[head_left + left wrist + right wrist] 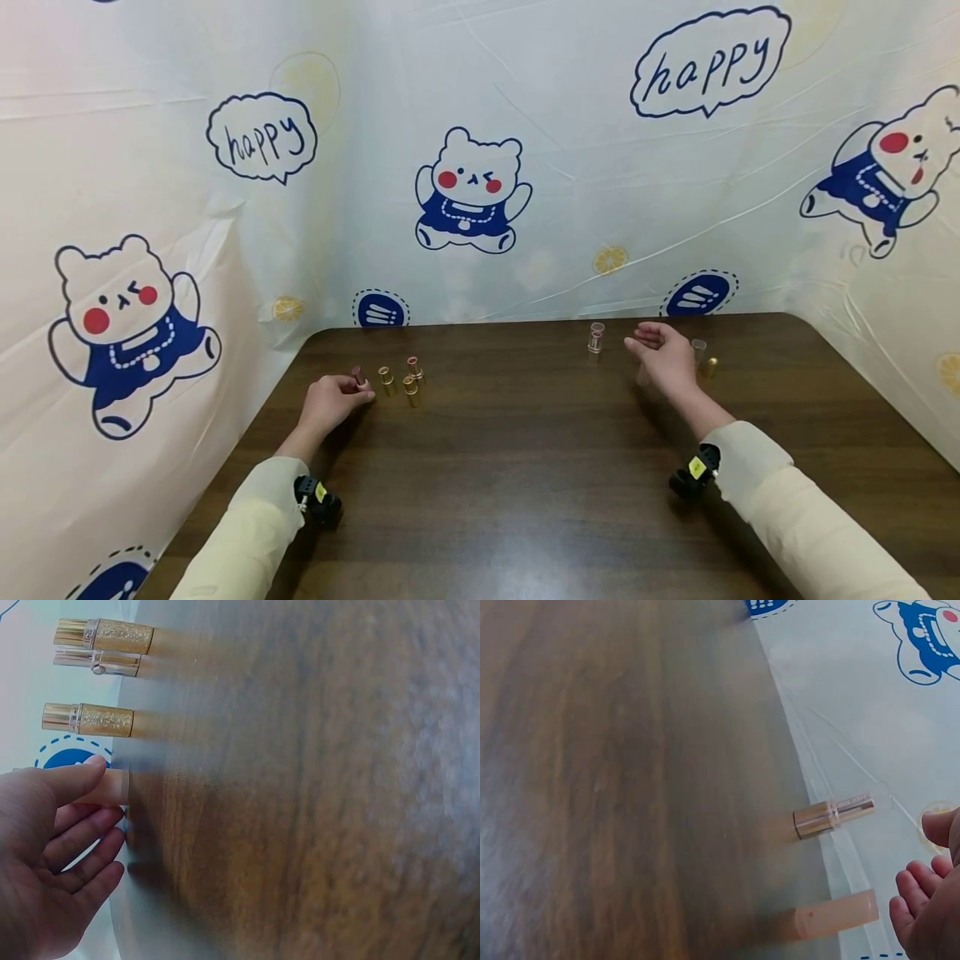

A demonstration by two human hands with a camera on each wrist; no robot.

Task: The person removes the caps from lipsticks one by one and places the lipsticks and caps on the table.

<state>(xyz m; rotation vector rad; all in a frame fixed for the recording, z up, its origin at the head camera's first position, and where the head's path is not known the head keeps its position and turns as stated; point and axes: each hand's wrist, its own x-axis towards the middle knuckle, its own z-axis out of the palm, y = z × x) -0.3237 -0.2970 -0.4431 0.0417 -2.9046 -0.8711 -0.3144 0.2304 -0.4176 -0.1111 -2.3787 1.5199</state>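
Observation:
At the left of the table, my left hand (327,408) pinches a small lipstick (359,377) between thumb and index finger. It has a dark mauve top, and its pale pink base (112,787) stands on the table in the left wrist view. Right beside it are upright gold lipstick tubes (386,380), one (411,390) in front of another (415,369). My right hand (664,360) hovers at the far right with relaxed fingers, holding nothing. Near it stand a clear-capped lipstick (596,338) and a pinkish tube (836,915), which the hand mostly covers in the head view.
Beyond the right hand are a clear-topped tube (699,348) and a small gold tube (711,367). The brown wooden table (510,467) ends at the back against a printed curtain (562,167).

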